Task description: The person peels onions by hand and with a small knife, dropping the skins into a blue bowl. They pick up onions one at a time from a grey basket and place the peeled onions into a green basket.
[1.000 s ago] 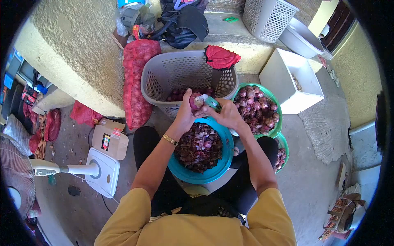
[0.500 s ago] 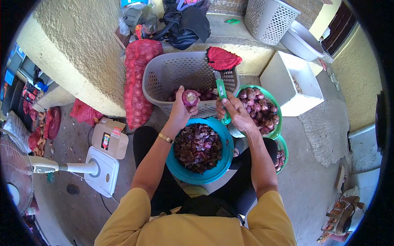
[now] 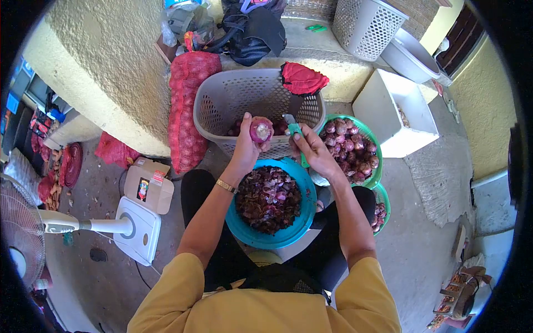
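My left hand (image 3: 246, 145) is closed around a red onion (image 3: 260, 130), its pale cut end facing up. Just to the right, my right hand (image 3: 315, 151) grips a green-handled utility knife (image 3: 294, 129), the short blade pointing up and away from me. Knife and onion are apart. Below both hands sits a blue basin (image 3: 229, 222) with a heap of dark onion skins (image 3: 268, 200). Beyond them stands a grey perforated basket (image 3: 206, 114) with several onions low inside, partly hidden by my hands. A green basket (image 3: 379, 166) full of red onions (image 3: 348, 145) is at my right.
A red mesh sack of onions (image 3: 186, 114) leans beside the grey basket. A red cloth (image 3: 303, 79) hangs on its rim. Back right are a white box (image 3: 383, 111) and a grey tub (image 3: 408, 58). A standing fan (image 3: 61, 222) and cardboard box (image 3: 145, 186) lie left.
The knife has tilted in my right hand and its blade has come lower, nearer the onion's level. My left hand has shifted slightly right, still holding the onion.
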`<state>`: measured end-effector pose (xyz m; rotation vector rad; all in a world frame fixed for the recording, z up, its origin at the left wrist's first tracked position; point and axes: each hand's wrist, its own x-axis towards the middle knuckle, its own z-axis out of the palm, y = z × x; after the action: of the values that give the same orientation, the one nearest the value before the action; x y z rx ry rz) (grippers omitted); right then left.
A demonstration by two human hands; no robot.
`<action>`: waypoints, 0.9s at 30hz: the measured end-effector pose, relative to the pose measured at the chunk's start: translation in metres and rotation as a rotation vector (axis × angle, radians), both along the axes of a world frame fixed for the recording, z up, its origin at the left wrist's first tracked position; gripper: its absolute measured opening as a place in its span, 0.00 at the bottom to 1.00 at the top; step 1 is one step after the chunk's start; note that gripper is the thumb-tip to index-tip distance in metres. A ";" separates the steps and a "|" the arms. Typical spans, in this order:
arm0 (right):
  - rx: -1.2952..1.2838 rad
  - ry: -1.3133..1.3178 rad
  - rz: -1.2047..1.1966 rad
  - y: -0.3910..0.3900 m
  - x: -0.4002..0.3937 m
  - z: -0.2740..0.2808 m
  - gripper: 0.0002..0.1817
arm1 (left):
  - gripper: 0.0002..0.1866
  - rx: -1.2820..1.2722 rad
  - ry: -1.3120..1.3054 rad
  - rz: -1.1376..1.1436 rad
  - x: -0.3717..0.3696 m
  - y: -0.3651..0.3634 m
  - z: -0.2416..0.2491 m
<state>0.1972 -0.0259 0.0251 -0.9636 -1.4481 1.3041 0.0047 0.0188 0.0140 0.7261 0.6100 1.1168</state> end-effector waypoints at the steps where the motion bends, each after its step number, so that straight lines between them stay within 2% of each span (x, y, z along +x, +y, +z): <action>1: 0.078 -0.158 -0.094 -0.001 -0.003 0.003 0.14 | 0.31 0.003 0.016 -0.004 0.000 0.001 -0.002; 2: 0.156 -0.316 -0.189 -0.001 -0.005 0.004 0.16 | 0.31 0.005 0.032 -0.008 0.000 0.002 -0.005; 6: 0.117 -0.420 -0.231 0.000 -0.011 0.003 0.22 | 0.29 0.010 0.065 -0.091 0.002 0.002 -0.013; 8: 0.205 -0.555 -0.332 -0.003 -0.015 0.016 0.28 | 0.29 -0.050 0.055 0.007 0.013 -0.002 -0.006; 11: 0.191 -0.675 -0.342 -0.003 -0.018 0.019 0.31 | 0.29 -0.038 0.095 -0.002 0.012 -0.001 -0.012; 21: 0.323 -0.815 -0.428 -0.003 -0.024 0.019 0.36 | 0.28 -0.010 0.112 -0.102 0.009 -0.001 -0.016; 24: 0.313 -0.921 -0.408 -0.003 -0.023 0.021 0.34 | 0.27 -0.055 0.105 -0.112 0.005 0.001 -0.020; 27: 0.342 -0.948 -0.432 -0.003 -0.024 0.018 0.34 | 0.26 -0.150 0.068 -0.241 0.000 0.003 -0.024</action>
<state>0.1735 -0.0287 0.0431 -1.6411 -1.9040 0.2248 0.0046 0.0219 -0.0095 0.6902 0.6378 0.8178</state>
